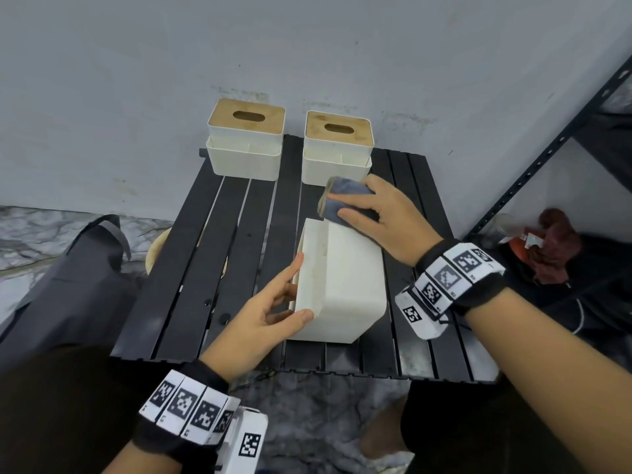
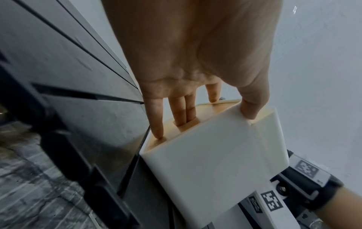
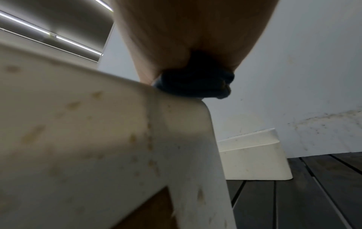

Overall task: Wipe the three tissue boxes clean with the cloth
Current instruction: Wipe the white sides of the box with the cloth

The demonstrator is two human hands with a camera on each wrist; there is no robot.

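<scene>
A white tissue box [image 1: 345, 285] lies on its side in the middle of the black slatted table [image 1: 219, 268]. My left hand [image 1: 284, 302] grips it: the thumb sits on the upper white face and the fingers [image 2: 191, 111] press on the wooden lid, two of them in its slot. Yellowish spots mark the box [image 3: 88, 139]. My right hand [image 1: 376, 213] holds a folded grey-blue cloth [image 1: 345, 196] against the box's far top edge; the cloth [image 3: 195, 83] touches that edge. Two more tissue boxes stand upright at the back, left [image 1: 244, 155] and right [image 1: 337, 162].
A grey wall rises right behind the table. A dark metal shelf frame [image 1: 547, 159] stands at the right, with red fabric [image 1: 554, 244] under it. A grey bag [image 1: 68, 268] lies on the marbled floor to the left. The table's near edge is close to my knees.
</scene>
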